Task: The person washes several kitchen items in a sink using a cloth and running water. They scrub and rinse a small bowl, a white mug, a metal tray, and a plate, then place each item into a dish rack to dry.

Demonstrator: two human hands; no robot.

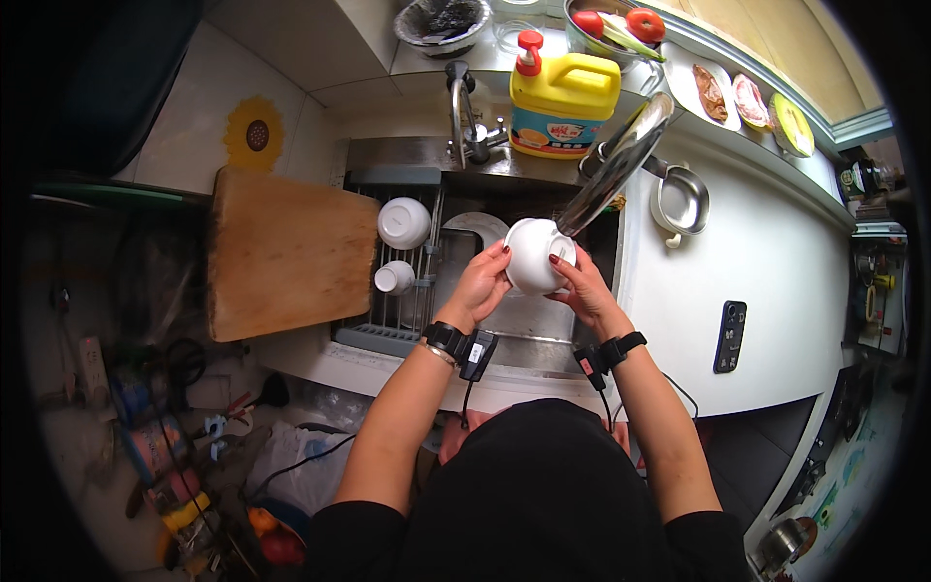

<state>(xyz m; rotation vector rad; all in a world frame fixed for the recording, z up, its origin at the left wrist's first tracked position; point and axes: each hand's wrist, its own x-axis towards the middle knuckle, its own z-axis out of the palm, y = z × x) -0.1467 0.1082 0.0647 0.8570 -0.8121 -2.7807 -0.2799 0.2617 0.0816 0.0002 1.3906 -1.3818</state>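
Both hands hold a white bowl (pixel 534 258) over the stainless steel sink (pixel 524 320), its base facing up towards me. My left hand (pixel 481 284) grips the rim on the left. My right hand (pixel 585 291) holds the other side, its thumb on the foot ring. A curved chrome faucet (pixel 618 164) reaches down to the bowl's upper right edge; whether water runs is unclear. Left of my left hand, another white bowl (pixel 404 223) and a small white cup (pixel 395 278) sit upside down on a metal drying rack (pixel 387 340). Behind the bowl, a pale round dish (pixel 476 220) lies partly hidden in the sink.
A wooden cutting board (pixel 291 254) lies left of the rack. Behind the sink stand a yellow detergent jug (pixel 564 105) and a second tap (pixel 476 138). On the right counter are a small metal pot (pixel 682 200) and a dark phone (pixel 729 337). Food lines the back ledge.
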